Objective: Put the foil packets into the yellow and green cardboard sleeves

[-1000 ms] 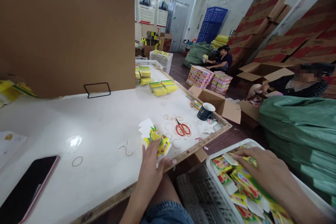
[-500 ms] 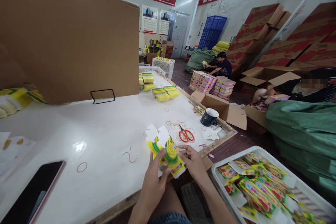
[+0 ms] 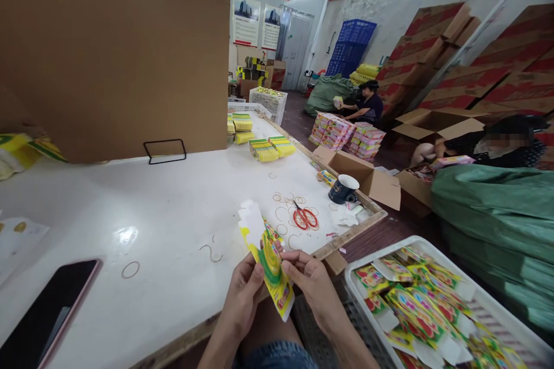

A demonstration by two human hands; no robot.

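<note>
A yellow and green printed carton (image 3: 272, 268) with white flaps is held between both hands over the table's front edge. My left hand (image 3: 246, 288) grips its left side, thumb on the near face. On the right side, my right hand (image 3: 307, 282) pinches the carton with thumb and fingers. The carton looks narrow and tilted, its white flaps pointing up and away. Beyond it, red-handled scissors (image 3: 305, 218) lie among loose rubber bands (image 3: 281, 230) on the white table (image 3: 173, 207).
A white tray (image 3: 352, 282) of printed cartons stands at the right. A dark mug (image 3: 343, 190), stacked yellow packs (image 3: 264, 150), a phone (image 3: 52, 311) and a large cardboard sheet (image 3: 130, 57) are on the table. Two people sit at the right, near a green sack (image 3: 489, 219).
The carton has turned and looks narrower, its flaps now closer together. My right hand has moved slightly down and closed on its side. The view has shifted a little.
</note>
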